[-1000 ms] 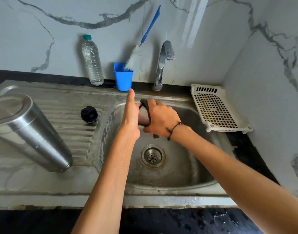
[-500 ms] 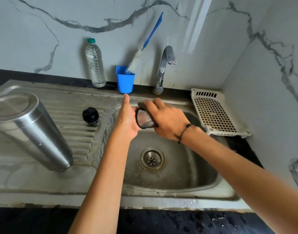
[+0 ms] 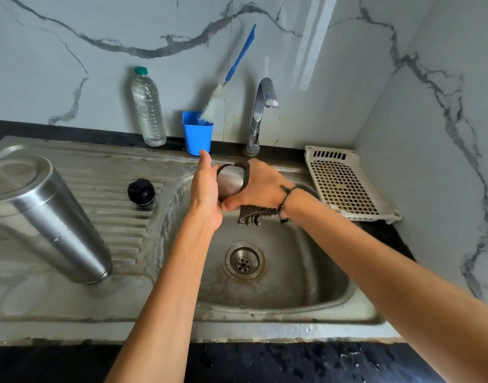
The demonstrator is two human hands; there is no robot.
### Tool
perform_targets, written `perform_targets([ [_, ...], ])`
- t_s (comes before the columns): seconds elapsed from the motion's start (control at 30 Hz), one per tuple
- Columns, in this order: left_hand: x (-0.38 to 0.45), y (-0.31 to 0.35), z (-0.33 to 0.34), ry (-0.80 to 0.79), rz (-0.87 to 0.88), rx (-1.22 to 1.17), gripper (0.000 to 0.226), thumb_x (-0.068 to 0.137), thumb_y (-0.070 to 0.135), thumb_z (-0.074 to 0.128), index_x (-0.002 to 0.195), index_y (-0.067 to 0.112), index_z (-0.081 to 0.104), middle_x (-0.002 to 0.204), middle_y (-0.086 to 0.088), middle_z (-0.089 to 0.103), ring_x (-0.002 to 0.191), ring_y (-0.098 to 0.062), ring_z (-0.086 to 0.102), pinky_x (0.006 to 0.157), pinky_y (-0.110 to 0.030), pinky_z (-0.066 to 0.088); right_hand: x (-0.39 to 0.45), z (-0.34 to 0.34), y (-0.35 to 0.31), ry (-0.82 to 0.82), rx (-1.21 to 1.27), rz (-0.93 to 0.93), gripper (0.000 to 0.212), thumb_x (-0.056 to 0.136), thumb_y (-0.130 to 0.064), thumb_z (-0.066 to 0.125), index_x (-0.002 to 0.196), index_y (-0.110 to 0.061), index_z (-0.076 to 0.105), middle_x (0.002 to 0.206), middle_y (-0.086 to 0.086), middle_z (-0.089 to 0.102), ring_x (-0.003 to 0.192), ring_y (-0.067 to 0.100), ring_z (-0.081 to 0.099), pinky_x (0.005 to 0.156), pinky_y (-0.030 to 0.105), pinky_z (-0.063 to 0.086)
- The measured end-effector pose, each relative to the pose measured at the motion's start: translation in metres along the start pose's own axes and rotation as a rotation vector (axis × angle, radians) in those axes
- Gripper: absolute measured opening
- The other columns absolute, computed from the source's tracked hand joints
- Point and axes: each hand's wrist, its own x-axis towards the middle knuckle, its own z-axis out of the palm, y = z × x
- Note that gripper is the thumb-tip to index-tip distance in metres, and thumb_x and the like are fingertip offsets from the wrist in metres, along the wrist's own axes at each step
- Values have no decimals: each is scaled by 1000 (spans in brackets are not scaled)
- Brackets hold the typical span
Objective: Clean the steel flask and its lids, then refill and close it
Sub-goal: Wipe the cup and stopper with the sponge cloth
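Over the sink basin [image 3: 292, 272] my left hand [image 3: 205, 189] grips a steel cup lid [image 3: 229, 179] from its left side. My right hand [image 3: 260, 186] presses a dark scrub cloth [image 3: 252, 214] around the lid's right side, and a corner of the cloth hangs below the palm. The tall steel flask [image 3: 44, 217] stands upside down on the drainboard at the left. A black inner stopper [image 3: 141, 190] sits on the ribbed drainboard between the flask and the basin.
At the back wall stand a clear water bottle [image 3: 148, 109], a blue cup [image 3: 197, 134] holding a blue-handled bottle brush [image 3: 231, 70], and the tap [image 3: 260, 114]. A cream perforated tray [image 3: 345, 183] lies right of the sink. The drain [image 3: 244, 261] is below my hands.
The lid has been turned in my hands, so more of its steel side shows. The cloth's corner now hangs below my right hand.
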Motion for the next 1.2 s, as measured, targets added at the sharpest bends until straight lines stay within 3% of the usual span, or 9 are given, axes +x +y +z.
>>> perform_targets([
  [0.13, -3, -6, 7, -29, 171, -38, 52, 99, 52, 27, 96, 15, 65, 87, -6, 72, 87, -21, 67, 79, -35, 53, -6, -11, 15, -270, 803, 180, 25, 77, -3, 72, 101, -7, 65, 80, 10, 72, 67, 18, 69, 56, 27, 57],
  [0.27, -3, -22, 3, -25, 259, -17, 56, 103, 40, 28, 72, 23, 72, 74, 3, 73, 76, -10, 69, 75, -29, 52, -8, -14, 26, -475, 896, 248, 38, 75, -34, 63, 105, -10, 59, 84, 8, 69, 68, 16, 64, 50, 22, 52],
  [0.37, -5, -19, 5, -36, 240, 59, 58, 96, 58, 31, 96, 14, 69, 92, -4, 74, 91, -14, 68, 88, -33, 51, -9, -8, 26, -327, 956, 232, 32, 84, -35, 62, 106, -12, 57, 90, 11, 68, 68, 19, 67, 50, 25, 53],
  [0.5, -3, -5, 0, -75, 51, 101, 71, 96, 63, 19, 102, 8, 63, 103, -13, 70, 99, -23, 66, 84, -36, 52, -6, -7, 36, 143, 116, -190, 54, 76, -32, 76, 122, -21, 49, 108, 0, 61, 92, 16, 61, 77, 30, 52],
  [0.67, 2, -1, -3, -93, -127, 17, 65, 95, 62, 26, 114, 11, 61, 108, -13, 70, 97, -24, 68, 75, -37, 53, -6, 5, 43, 280, -727, -603, 78, 70, -42, 70, 138, -18, 39, 120, 10, 51, 88, 34, 61, 55, 36, 51],
  [0.87, -2, 2, 3, -133, -98, 24, 66, 94, 61, 32, 119, 7, 61, 113, -13, 69, 102, -23, 66, 77, -33, 53, 2, 4, 36, 258, -249, -412, 72, 69, -34, 78, 131, -18, 44, 111, 6, 58, 89, 24, 60, 74, 33, 50],
  [1.0, -9, 1, 13, -153, 40, -2, 53, 98, 54, 28, 116, 16, 60, 103, 4, 71, 99, -7, 64, 84, -26, 48, 4, 3, 37, 75, 504, -64, 43, 73, -20, 79, 109, -18, 56, 96, -3, 67, 88, 14, 65, 78, 33, 56],
  [1.1, -17, -9, 22, -177, 209, 107, 54, 101, 47, 18, 144, 18, 34, 122, 14, 49, 108, 10, 45, 96, -15, 30, 5, 4, 43, -64, 863, 109, 16, 80, -20, 70, 91, -14, 59, 76, 5, 68, 63, 18, 65, 54, 29, 53],
  [1.2, -20, -14, 28, -151, 265, 257, 57, 100, 48, 15, 141, 15, 37, 112, 14, 48, 100, 7, 51, 68, 0, 38, 6, 5, 43, -157, 1041, 196, 21, 88, -35, 59, 82, -15, 60, 66, 4, 62, 52, 15, 58, 46, 21, 44],
])
